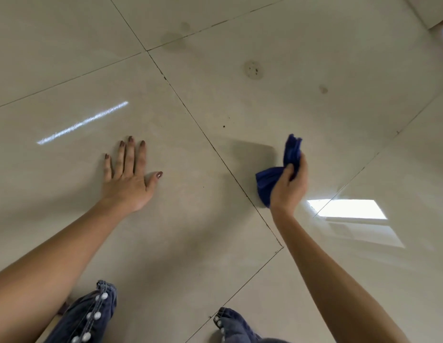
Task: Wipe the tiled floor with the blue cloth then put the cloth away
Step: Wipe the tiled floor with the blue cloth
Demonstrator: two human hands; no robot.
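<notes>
the left hand (127,179) lay flat, fingers spread, on the floor (190,206), likely for support; the right hand (288,188) clutched the bunched cloth (267,184) beside a tile seam, poised for wiping.

Open floor all round — little in my way

My left hand (127,177) lies flat on the tiles (314,58); knees (91,315) crowd the near edge — everything beyond is clear.

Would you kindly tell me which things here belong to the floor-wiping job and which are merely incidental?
Job:
blue cloth, bunched in the right hand
tiled floor, with round stain

Incidental:
left hand, flat on a tile
jeans
window reflection
</notes>
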